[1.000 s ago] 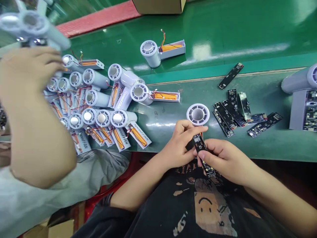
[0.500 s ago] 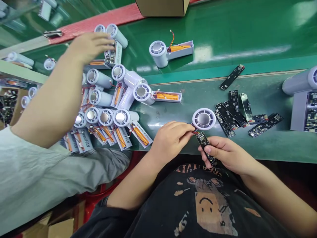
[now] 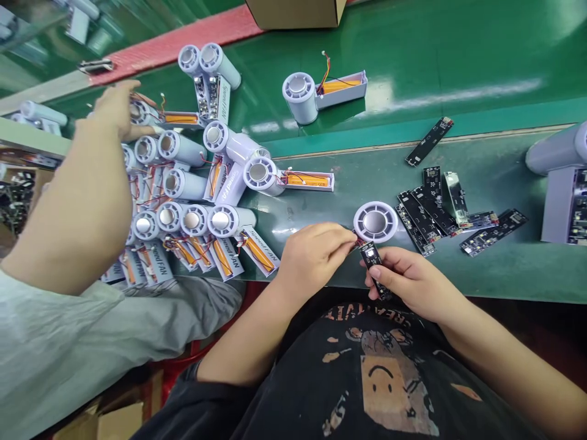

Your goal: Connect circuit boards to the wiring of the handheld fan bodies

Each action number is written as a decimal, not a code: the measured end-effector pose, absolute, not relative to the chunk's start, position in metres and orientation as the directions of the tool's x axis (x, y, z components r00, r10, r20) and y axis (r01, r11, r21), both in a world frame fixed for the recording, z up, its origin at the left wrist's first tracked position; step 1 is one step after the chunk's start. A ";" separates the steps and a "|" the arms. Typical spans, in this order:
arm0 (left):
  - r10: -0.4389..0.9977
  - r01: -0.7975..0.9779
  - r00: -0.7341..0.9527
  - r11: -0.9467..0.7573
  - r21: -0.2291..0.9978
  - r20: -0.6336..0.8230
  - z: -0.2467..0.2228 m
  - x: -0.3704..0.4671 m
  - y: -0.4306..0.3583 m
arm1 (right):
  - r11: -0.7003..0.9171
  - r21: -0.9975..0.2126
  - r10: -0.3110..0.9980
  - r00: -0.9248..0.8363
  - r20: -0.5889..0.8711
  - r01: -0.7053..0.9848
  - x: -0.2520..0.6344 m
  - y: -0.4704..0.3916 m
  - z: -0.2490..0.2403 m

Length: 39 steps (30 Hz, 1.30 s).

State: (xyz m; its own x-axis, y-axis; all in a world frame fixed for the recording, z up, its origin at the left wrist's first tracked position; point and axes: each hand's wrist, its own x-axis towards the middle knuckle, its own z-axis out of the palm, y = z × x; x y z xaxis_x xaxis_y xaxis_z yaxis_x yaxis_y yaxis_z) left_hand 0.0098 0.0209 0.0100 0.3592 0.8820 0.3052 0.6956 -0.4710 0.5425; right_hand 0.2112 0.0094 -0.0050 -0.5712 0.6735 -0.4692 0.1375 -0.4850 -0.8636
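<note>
My right hand [image 3: 408, 278] grips a narrow black circuit board [image 3: 376, 269] between thumb and fingers, its upper end pointing at my left hand. The fingertips of my left hand [image 3: 318, 253] are pinched on thin wires [image 3: 358, 241] at that upper end; whether a plug sits between them is too small to tell. Just beyond both hands stands a lilac fan body [image 3: 376, 222] with a round silver centre, its lower part hidden behind the hands and board.
Several loose black boards [image 3: 428, 211] lie right of the fan. Many fan bodies [image 3: 223, 221] with orange batteries crowd the left, where a co-worker's arm [image 3: 87, 183] reaches across. Another fan [image 3: 300, 98] stands at the back, near a cardboard box [image 3: 296, 13]. One larger fan [image 3: 557, 153] is far right.
The board in my right hand has tilted and shifted slightly up and left. My left hand keeps its pinch. The co-worker's hand has moved left to a fan beside the back row.
</note>
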 end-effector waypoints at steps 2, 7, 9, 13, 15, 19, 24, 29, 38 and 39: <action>0.939 0.765 0.234 -0.337 0.549 0.250 0.012 0.017 0.020 | -0.441 -0.873 0.714 -0.508 -0.483 0.209 0.207 0.010 -0.003; 0.943 0.890 0.295 -0.330 0.316 0.152 0.025 0.025 0.011 | -0.347 -0.893 0.793 -0.417 -0.443 0.288 0.200 0.007 -0.002; 0.910 0.879 0.402 -0.415 0.237 0.103 0.030 0.022 0.008 | -0.347 -0.898 0.797 -0.420 -0.435 0.271 0.200 0.006 -0.003; 0.880 0.853 0.461 -0.474 0.218 0.111 0.033 0.012 0.014 | -0.362 -0.905 0.796 -0.433 -0.424 0.222 0.201 0.006 -0.003; 0.870 0.840 0.477 -0.493 0.224 0.128 0.032 0.010 0.020 | -0.362 -0.906 0.796 -0.433 -0.424 0.221 0.201 0.007 -0.002; 0.909 0.886 0.414 -0.416 0.204 0.055 0.033 0.018 0.028 | -0.383 -0.896 0.780 -0.442 -0.444 0.224 0.201 0.010 -0.003; 0.988 0.899 0.127 -0.076 0.431 -0.092 0.031 0.026 0.037 | -0.458 -0.871 0.760 -0.430 -0.487 0.177 0.199 0.011 -0.006; 0.973 0.812 0.038 0.104 0.574 -0.230 0.031 0.020 0.046 | -0.522 -0.849 0.768 -0.388 -0.510 0.084 0.191 0.010 -0.007; 0.862 0.759 0.498 -0.486 0.433 0.094 0.036 0.017 0.061 | -0.511 -0.857 0.804 -0.315 -0.505 0.068 0.192 0.009 0.000; 0.801 0.708 0.591 -0.569 0.418 0.090 0.036 0.018 0.067 | -0.519 -0.853 0.801 -0.313 -0.510 0.062 0.192 0.009 0.000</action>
State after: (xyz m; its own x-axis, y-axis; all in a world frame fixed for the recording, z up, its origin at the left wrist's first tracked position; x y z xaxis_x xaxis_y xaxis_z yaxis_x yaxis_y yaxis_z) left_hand 0.0180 0.0666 0.0358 0.5913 0.8014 0.0902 0.7079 -0.5694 0.4179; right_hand 0.1923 0.0090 0.0005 -0.3135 0.8009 -0.5102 0.0617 -0.5190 -0.8526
